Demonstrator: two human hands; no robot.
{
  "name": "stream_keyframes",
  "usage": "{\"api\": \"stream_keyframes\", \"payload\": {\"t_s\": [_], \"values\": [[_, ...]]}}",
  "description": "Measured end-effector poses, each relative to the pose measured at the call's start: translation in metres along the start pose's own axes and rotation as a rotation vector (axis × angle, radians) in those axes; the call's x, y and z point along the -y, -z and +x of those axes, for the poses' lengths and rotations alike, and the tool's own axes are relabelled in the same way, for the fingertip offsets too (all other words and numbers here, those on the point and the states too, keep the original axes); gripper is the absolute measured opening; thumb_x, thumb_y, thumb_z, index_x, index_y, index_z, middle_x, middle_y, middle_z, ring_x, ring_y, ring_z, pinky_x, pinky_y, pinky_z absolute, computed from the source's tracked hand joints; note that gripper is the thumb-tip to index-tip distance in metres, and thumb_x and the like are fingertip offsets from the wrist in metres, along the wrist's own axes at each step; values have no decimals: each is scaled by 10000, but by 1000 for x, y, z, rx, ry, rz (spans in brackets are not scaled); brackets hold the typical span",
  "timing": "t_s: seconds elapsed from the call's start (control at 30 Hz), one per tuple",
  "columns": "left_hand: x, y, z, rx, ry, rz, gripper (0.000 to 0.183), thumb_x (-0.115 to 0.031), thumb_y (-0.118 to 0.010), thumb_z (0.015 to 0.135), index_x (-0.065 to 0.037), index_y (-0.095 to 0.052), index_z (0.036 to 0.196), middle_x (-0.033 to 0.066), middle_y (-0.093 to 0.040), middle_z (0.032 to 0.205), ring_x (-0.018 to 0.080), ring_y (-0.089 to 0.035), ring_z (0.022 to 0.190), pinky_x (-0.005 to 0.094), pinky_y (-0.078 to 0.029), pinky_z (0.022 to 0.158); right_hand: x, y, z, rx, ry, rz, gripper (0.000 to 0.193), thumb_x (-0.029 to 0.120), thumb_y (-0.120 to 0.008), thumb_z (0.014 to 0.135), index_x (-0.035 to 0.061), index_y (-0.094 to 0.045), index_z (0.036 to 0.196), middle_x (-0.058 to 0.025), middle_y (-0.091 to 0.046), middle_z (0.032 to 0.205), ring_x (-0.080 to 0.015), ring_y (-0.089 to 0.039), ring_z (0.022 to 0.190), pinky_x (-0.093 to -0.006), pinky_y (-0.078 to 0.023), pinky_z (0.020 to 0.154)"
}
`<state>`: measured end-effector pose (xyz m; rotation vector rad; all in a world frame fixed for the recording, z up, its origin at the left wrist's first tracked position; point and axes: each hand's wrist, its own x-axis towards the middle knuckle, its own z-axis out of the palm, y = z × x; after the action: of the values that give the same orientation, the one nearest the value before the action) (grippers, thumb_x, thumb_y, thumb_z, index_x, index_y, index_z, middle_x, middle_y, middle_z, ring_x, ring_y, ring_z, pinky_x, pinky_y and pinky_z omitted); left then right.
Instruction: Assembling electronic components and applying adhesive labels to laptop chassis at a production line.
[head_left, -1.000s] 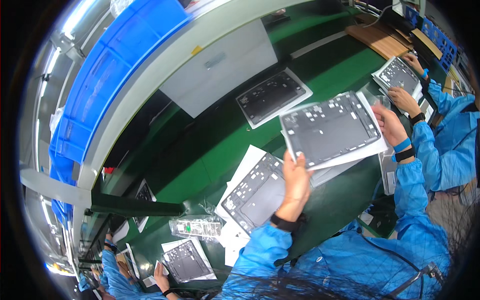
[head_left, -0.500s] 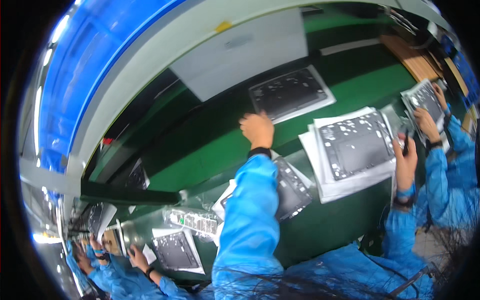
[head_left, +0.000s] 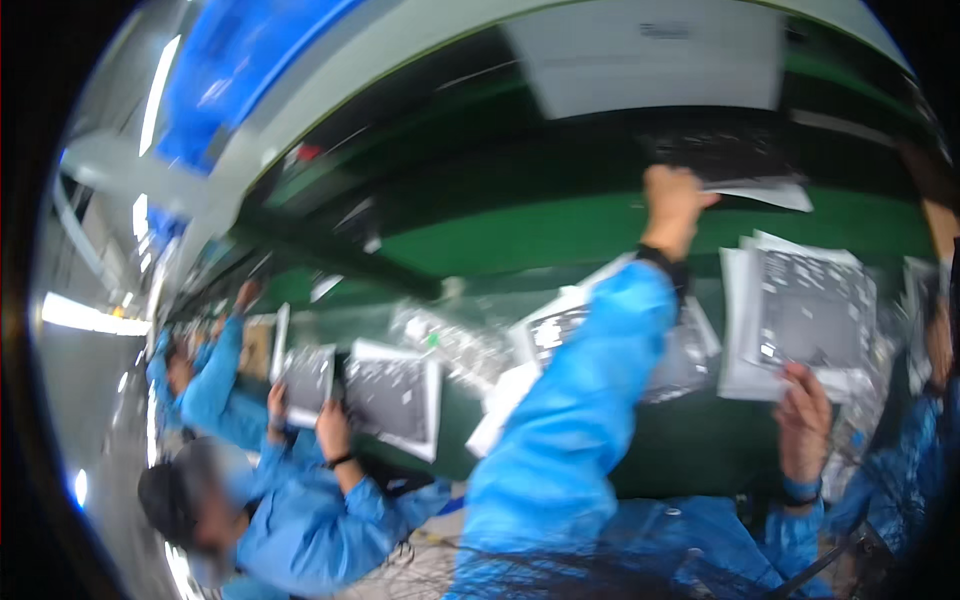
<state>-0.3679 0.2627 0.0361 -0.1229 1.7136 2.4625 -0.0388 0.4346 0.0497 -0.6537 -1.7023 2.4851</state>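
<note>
My left hand [head_left: 676, 208] reaches far across the green surface to the near left corner of a dark flat panel [head_left: 735, 158]. Its thumb stands apart from the fingers, near the white sheet [head_left: 765, 193] under that panel; motion blur hides the exact contact. On the right, my right hand [head_left: 803, 420] is raised at the lower edge of a grey panel with small white patches [head_left: 815, 310]. That panel lies on a stack of white sheets [head_left: 738, 330]. The right fingers are curled, and what they hold cannot be made out. My left sleeve partly covers another grey panel [head_left: 682, 362].
Clear plastic packaging [head_left: 455, 345] lies left of my forearm. Beyond it, a co-worker [head_left: 310, 520] holds a grey panel [head_left: 308, 375] beside another panel on white paper [head_left: 390, 395]. A white board [head_left: 650, 60] stands at the back. Another person's arm [head_left: 925, 430] is at far right.
The view has swung left, so the bench appears farther right. My left hand is closer to the far panel's corner. The dark object seen in my right hand no longer shows. A co-worker's raised panel has come into view.
</note>
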Motion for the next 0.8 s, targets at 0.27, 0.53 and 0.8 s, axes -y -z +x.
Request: {"api": "stream_keyframes", "payload": {"t_s": [0.27, 0.53, 0.8], "values": [[-101, -10, -141, 267, 132, -40, 407, -51, -456, 1106, 117, -446, 1477, 217, -623, 1357, 281, -682, 1170, 431, -633, 989, 7, -47, 82, 304, -146, 994, 369, 219, -538, 1085, -37, -551, 1350, -225, -560, 1500, -136, -520, 871, -291, -468, 810], [-19, -22, -205, 257, 229, 58, 441, -92, -483, 1105, 95, -430, 1501, 215, -593, 1386, 289, -687, 1155, 395, -673, 906, 78, 101, 73, -35, 242, 519, 519, 409, -599, 1062, -6, -614, 1374, -141, -677, 1341, -252, -626, 1193, -375, -480, 1019], [67, -62, -182, 278, -251, 542, 374, -162, -648, 981, 98, -574, 1240, 336, -548, 1325, 497, -654, 1099, 520, -541, 975, 61, 360, 180, -520, 413, -1007, 526, 243, -725, 1009, -28, -611, 1445, -133, -695, 1353, -205, -641, 1246, -348, -462, 1104]]}}
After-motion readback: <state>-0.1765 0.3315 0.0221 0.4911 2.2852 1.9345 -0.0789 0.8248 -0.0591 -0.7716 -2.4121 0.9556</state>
